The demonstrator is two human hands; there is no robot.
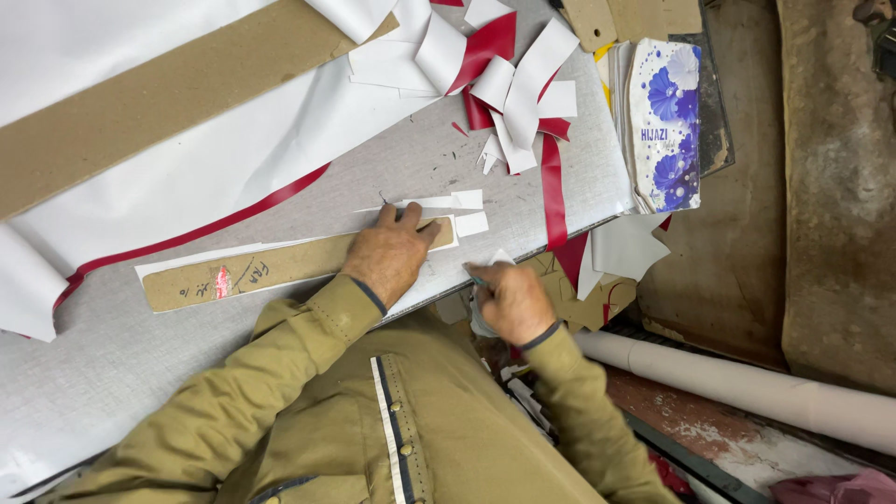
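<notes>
hands (390,254) at table edge (579,233)

The right hand (511,301) concealed what it gripped; the cardboard template (280,266) lay partly hidden under the left hand (390,254).

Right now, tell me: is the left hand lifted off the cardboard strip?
No, the left hand presses flat on the cardboard strip.

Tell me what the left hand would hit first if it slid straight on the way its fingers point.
The left hand presses a cardboard template, fingers pointing away across the table. Straight ahead it would probably first meet the small white strip offcuts just beyond its fingertips, then bare grey tabletop.
</notes>
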